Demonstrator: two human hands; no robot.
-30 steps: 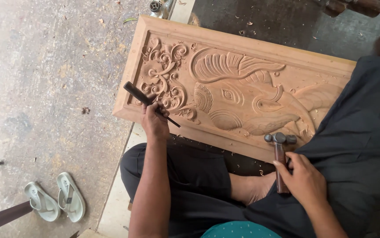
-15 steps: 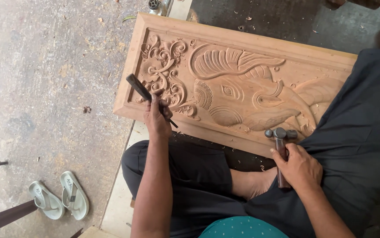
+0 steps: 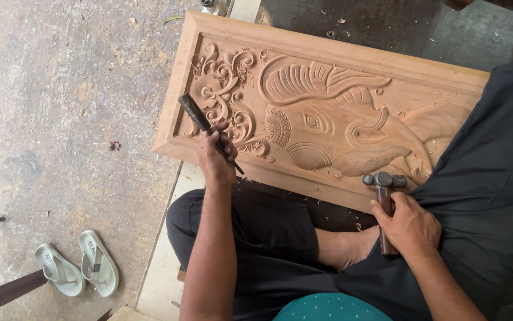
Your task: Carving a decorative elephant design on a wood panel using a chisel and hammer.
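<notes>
We are holding a chisel point(image 3: 209, 132) against a carved wooden panel point(image 3: 328, 119), with a hammer point(image 3: 383, 205) waiting low at the right.

From the head view, our left hand point(image 3: 216, 157) is closing around the chisel at centre-left of the frame; the chisel's long axis is slanting from upper left down to lower right, its tip resting at the scrollwork near the panel's lower edge. Our right hand point(image 3: 410, 227) is gripping the hammer's handle at lower right, head pointing up toward the panel, well apart from the chisel's butt, which is lying up and to the left of it. Sandals point(image 3: 78, 270) are lying on the floor at lower left.
</notes>
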